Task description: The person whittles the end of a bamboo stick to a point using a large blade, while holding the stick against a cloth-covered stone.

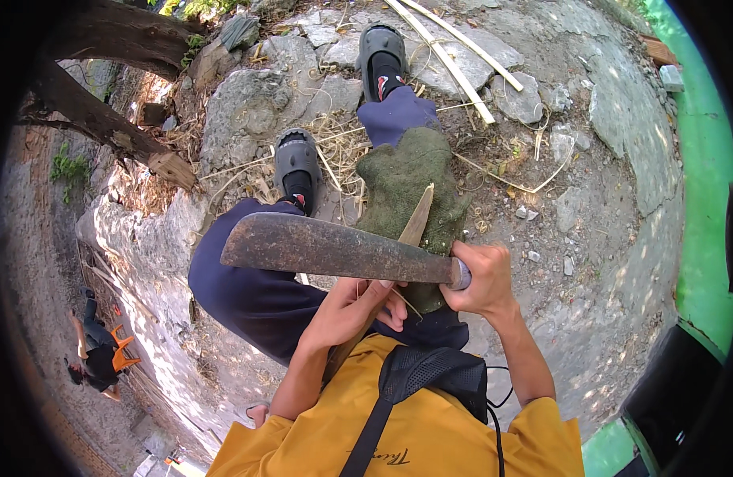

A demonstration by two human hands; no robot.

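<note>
My right hand is closed round the handle of a machete. Its broad, dark, rust-marked blade points left across my lap. Below the blade, my left hand is closed on a flat wooden strip. The strip's pointed end shows beyond the blade and its other end runs back toward my waist; the blade crosses over its middle. A thin shaving sticks out near my left fingers. Under the strip and blade, a dark green cloth covers my right leg. Whether the cutting edge touches the strip is hidden.
Long pale strips lie on broken concrete ahead, with curled shavings around my shoes. Wooden beams stand at upper left. A person sits on an orange chair at far left. A green surface runs along the right.
</note>
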